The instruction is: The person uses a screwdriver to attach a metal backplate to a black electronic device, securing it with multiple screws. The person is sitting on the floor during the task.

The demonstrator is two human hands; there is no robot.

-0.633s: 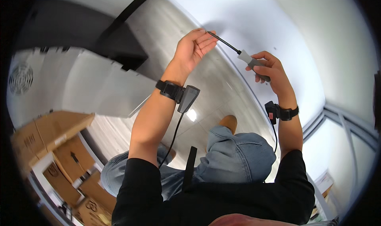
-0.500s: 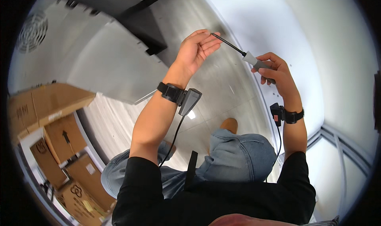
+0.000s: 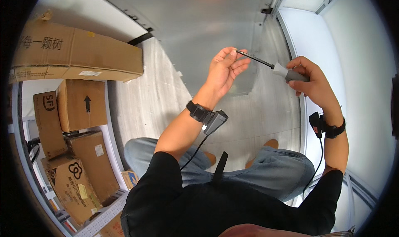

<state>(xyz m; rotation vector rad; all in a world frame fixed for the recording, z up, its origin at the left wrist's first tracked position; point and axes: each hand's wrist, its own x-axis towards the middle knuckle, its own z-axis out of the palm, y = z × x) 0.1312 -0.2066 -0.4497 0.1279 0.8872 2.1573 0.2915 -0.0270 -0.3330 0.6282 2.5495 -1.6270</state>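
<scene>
A screwdriver [image 3: 284, 70] with a grey handle and a thin dark shaft lies slantwise between my hands. Its handle is in my right hand [image 3: 314, 84], fingers closed round it. At the far end of the shaft, the thumb and index finger of my left hand [image 3: 224, 70] pinch the tip, while the other fingers of that hand stay extended. Whether a small part sits at the tip is too small to tell. Both hands are in the air in front of a large grey metal panel [image 3: 208, 27], apart from it.
Cardboard boxes [image 3: 85, 106] fill a metal shelf [image 3: 109, 151] on my left, with a long box [image 3: 104, 52] above them. A white shelf surface [image 3: 309, 41] runs along my right. Below me is a light grey floor [image 3: 143, 99]. A cable hangs from each wrist device.
My view has turned left, so the metal panel now stands ahead and more of the boxes shows. The screwdriver stays between both hands, its shaft lying flatter in the picture.
</scene>
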